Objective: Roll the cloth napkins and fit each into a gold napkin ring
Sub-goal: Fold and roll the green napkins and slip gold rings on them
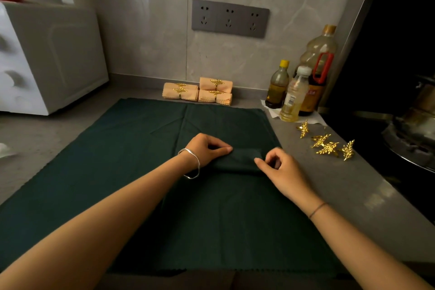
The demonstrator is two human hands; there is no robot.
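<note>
Left grip point(207, 149), right grip point(280, 168) on napkin point(240, 159)

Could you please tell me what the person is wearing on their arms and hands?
No sleeves or gloves are in view. The left hand has a thin, loose silver bangle at its wrist. The right hand has a thin dark cord band at its wrist. No finger rings show.

Four ringed peach napkins point(223, 86), one green roll point(240, 159), four loose rings point(328, 148), three bottles point(277, 86)

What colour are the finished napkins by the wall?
Pale peach; the finished napkins show best in the head view.
</note>
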